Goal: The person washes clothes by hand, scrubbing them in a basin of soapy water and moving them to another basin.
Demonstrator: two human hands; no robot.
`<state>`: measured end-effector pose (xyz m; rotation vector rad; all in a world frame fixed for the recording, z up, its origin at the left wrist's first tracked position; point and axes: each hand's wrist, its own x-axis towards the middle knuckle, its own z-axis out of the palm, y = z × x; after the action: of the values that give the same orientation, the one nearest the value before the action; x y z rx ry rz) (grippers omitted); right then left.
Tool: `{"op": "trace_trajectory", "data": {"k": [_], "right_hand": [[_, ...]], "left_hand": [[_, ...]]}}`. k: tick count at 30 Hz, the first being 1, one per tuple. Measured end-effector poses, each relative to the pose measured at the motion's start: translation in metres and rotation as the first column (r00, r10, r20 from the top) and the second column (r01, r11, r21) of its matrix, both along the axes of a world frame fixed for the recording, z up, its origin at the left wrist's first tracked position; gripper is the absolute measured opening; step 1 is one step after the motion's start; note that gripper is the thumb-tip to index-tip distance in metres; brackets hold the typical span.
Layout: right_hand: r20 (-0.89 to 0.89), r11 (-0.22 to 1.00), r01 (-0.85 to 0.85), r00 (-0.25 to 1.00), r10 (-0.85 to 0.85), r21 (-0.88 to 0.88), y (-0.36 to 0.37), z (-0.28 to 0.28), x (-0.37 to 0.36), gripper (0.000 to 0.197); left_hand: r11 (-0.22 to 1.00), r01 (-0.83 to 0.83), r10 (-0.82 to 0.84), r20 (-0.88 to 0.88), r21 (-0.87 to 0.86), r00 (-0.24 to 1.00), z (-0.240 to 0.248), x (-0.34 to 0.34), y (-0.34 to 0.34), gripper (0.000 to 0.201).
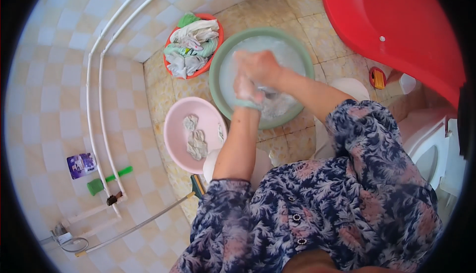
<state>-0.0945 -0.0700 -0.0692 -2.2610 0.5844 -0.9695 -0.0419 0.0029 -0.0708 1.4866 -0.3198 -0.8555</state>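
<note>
My right hand (261, 68) is closed in a fist above a green basin (214, 82) of cloudy, sudsy water (282, 45). Against it, from the lower left, presses my left hand (244, 85), its fingers bent and closed, with suds on the skin. Motion smears both hands, and whatever they grip between them is hidden. A pale green band (247, 104) circles my left wrist. Below the hands, a whitish patch of foam or cloth shows in the water; I cannot tell which.
A red basin (221, 35) heaped with light clothes (191, 50) stands left of the green one. Nearer is a pink basin (170, 141) with small white cloths (197, 145). A squeegee (197, 186) leans nearby. At right are a red tub (396, 20), a yellow soap bar (379, 79) and a toilet (429, 159).
</note>
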Motion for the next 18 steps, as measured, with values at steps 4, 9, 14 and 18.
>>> {"op": "trace_trajectory", "data": {"k": [4, 9, 14, 18], "right_hand": [[-0.025, 0.965, 0.095, 0.995, -0.092, 0.245, -0.006, 0.003, 0.01, 0.021], [0.162, 0.97, -0.192, 0.963, 0.216, -0.151, 0.033, 0.024, 0.004, 0.012], [0.006, 0.877, 0.157, 0.984, -0.179, 0.454, -0.029, 0.0, 0.004, 0.024], [0.149, 0.764, 0.101, 0.957, -0.25, 0.638, -0.036, -0.002, 0.005, 0.028]], "left_hand": [[1.0, -0.007, 0.001, -0.238, -0.025, 0.971, -0.013, 0.015, -0.002, 0.033], [1.0, -0.027, 0.025, -0.28, -0.003, 0.96, -0.016, 0.019, 0.008, 0.034], [0.985, -0.02, -0.075, -0.54, -0.169, 0.838, 0.009, 0.007, -0.006, 0.033], [0.974, -0.066, -0.079, -0.596, -0.219, 0.799, 0.022, 0.025, -0.004, 0.035]]}}
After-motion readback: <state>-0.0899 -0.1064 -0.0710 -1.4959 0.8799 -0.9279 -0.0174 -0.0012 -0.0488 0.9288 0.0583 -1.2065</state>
